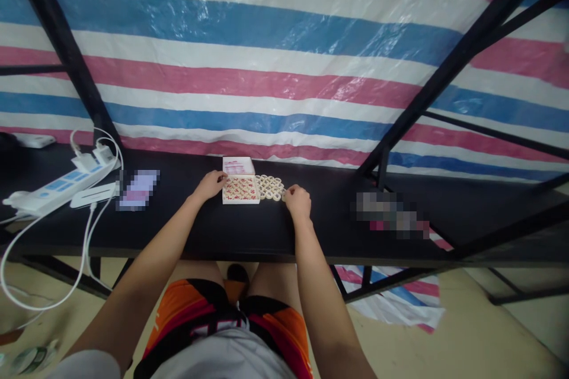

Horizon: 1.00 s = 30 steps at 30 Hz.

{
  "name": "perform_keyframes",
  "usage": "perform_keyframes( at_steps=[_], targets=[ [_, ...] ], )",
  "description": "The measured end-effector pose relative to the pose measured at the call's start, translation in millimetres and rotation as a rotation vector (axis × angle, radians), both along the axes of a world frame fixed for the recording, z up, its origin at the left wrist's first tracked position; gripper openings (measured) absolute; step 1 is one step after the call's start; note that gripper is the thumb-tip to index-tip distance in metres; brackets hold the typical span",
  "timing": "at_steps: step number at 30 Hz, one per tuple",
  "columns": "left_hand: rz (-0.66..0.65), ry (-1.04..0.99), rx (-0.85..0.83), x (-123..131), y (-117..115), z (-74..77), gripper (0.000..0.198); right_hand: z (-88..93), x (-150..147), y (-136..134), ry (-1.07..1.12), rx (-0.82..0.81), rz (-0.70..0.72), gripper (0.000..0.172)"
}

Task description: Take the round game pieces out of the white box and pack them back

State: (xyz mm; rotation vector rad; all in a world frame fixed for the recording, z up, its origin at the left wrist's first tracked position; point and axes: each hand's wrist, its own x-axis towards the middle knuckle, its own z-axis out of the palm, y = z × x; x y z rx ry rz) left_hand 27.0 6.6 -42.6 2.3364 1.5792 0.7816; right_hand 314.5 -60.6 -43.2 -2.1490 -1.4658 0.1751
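Note:
A small white box (240,190) filled with round pieces marked in red sits on the black table (249,231). Its lid (239,166) stands open behind it. Several loose pale round pieces (269,186) lie in a cluster right of the box. My left hand (208,185) rests against the box's left edge, its fingers curled on the rim. My right hand (297,201) is at the right end of the loose pieces, fingertips pinched on one piece there.
A white power strip (57,186) with plugs and trailing cables lies at the table's left. Two blurred patches (137,189) (389,213) sit on the table. Black frame struts (448,71) cross in front of a striped tarp (267,41). A bottle (31,358) lies on the floor.

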Motion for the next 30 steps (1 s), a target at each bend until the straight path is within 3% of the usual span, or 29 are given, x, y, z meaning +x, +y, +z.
perform_keyframes(
  at_steps=[6, 11, 14, 16, 19, 26, 30],
  targets=[
    [0.022, 0.092, 0.017, 5, -2, 1.0, 0.033, -3.3, -5, 3, -0.061, 0.212, 0.011, 0.022],
    [0.058, 0.115, 0.002, 5, -1, -1.5, 0.035, -4.2, -31, 5, -0.095, 0.428, 0.43, 0.02],
    [0.088, 0.067, -0.014, 5, 2, -4.5, 0.032, -5.5, -45, 4, -0.101, 0.45, 0.643, 0.018],
    [0.093, 0.016, -0.013, 5, 4, -6.3, 0.031, -6.3, -49, 5, -0.079, 0.443, 0.71, 0.018],
    [0.07, -0.04, 0.025, 5, 5, -7.3, 0.03, -6.4, -46, 6, 0.022, 0.438, 0.666, 0.018],
    [-0.043, 0.037, 0.091, 9, 0, -1.1, 0.015, -7.0, -23, 14, 0.266, 0.481, 0.376, 0.019],
    [-0.035, -0.093, 0.141, 6, -2, 7.1, 0.015, -9.1, -18, 17, 0.304, 0.493, 0.32, 0.019]
  ],
)
